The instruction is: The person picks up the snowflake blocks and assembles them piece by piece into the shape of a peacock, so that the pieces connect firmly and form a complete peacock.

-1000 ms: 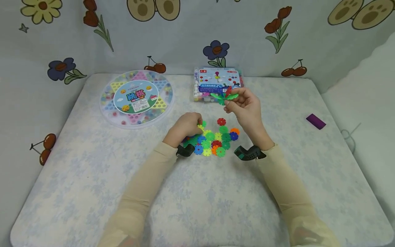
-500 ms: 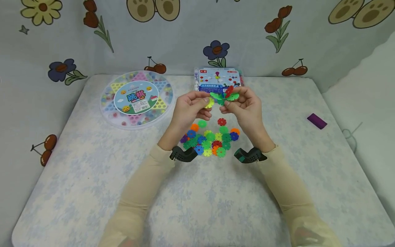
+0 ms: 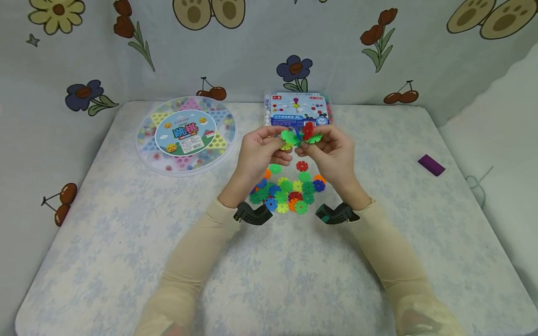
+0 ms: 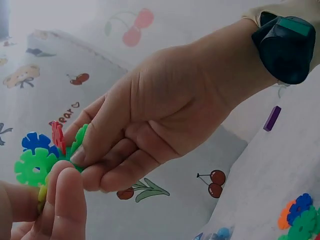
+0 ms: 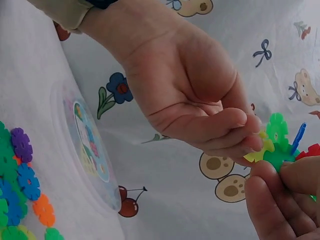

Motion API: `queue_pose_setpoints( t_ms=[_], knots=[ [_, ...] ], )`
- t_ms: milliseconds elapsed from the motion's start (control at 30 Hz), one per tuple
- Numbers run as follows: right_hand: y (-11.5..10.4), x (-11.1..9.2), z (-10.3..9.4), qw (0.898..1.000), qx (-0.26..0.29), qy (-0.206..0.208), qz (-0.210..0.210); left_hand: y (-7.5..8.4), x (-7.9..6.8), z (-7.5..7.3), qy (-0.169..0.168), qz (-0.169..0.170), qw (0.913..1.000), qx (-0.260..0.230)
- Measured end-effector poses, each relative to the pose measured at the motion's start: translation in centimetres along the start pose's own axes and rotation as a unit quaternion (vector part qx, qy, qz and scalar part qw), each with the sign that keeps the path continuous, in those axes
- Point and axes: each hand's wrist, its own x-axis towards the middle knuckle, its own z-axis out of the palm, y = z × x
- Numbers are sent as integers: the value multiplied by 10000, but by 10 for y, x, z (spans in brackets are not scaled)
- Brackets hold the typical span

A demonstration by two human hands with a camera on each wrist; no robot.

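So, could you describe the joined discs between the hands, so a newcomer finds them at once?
At the back of the table is a blue-labelled clear box. Nearer, between the left hand and right hand, is the mostly green disc cluster. Unlike the loose discs on the table, its pieces are slotted together at angles.

I see a play area | cartoon-print cloth [image 3: 252,56] behind worktop [image 3: 294,275] | boxed game [image 3: 185,133], far-left corner | toy discs [image 3: 287,186]

Both hands [image 4: 150,110] pinching joined notched discs [image 4: 46,161], purple block [image 4: 272,118], more discs [image 4: 302,225] lower right
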Motion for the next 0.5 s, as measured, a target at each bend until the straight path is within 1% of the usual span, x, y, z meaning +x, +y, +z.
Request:
queue_pose_setpoints(
  t_ms=[100, 233, 300, 367, 400, 433, 500],
  knots=[
    [2, -1, 4, 9984, -380, 94, -400, -2, -2, 4, 164, 177, 9996, -164],
    [6, -5, 11, 9917, -727, 259, -1028, -6, -5, 10, 432, 498, 9975, -263],
    [8, -6, 14, 9892, -803, 300, -1192, -8, -6, 12, 541, 600, 9962, -321],
    [10, -6, 15, 9888, -838, 335, -1189, -10, -5, 13, 563, 629, 9957, -390],
    [10, -6, 16, 9895, -846, 337, -1126, -11, -5, 13, 534, 584, 9958, -452],
    [11, -6, 15, 9909, -813, 346, -1013, -11, -5, 13, 467, 512, 9964, -497],
    [12, -5, 14, 9952, -618, 411, -640, -13, -4, 12, 294, 334, 9975, -540]
  ],
)
